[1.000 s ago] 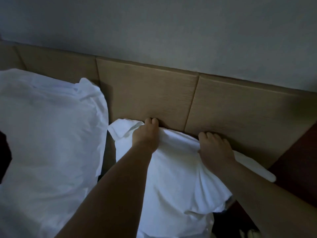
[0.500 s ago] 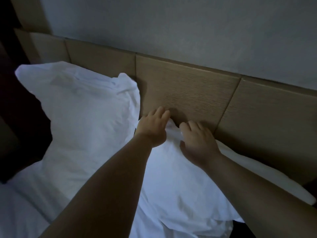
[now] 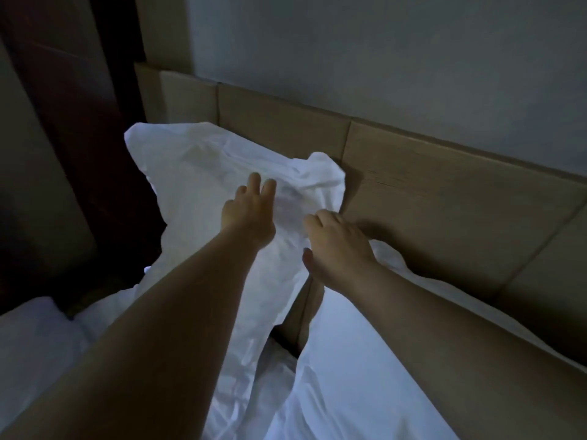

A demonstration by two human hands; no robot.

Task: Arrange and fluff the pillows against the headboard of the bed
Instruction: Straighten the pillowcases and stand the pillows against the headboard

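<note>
The room is dim: a pale grey wall (image 3: 381,58) runs above a tan, wood-grain headboard (image 3: 444,201) built of rectangular panels with thin seams between them. Past the headboard's far left end stands a dark reddish-brown wooden panel (image 3: 79,122), mostly in shadow.

In the head view two white pillows lean against the headboard. The left pillow (image 3: 190,166) stands propped against the headboard's left panels, its cover crumpled, one loose corner of fabric bunched up right at a panel seam. The right pillow (image 3: 365,360) lies lower along the foot of the headboard's right panels, its cover smoother. Between the two a narrow strip of headboard shows, so the pillows do not meet there. White bed sheet (image 3: 31,338) spreads out in front of the headboard's left end, below the left pillow.

Both bare forearms reach forward toward the headboard. The left hand (image 3: 247,217) is released, fingers (image 3: 254,182) straight and close together, stretched over the face of the left pillow; whether the palm actually presses the fabric cannot be told. The right hand (image 3: 336,246) sits just in front of the headboard, over the gap between the pillows and at the left pillow's right edge, thumb hanging down toward that gap. Its fingers bend downward and the tips are hidden — whether they pinch the pillow cover or hold nothing cannot be told.
</note>
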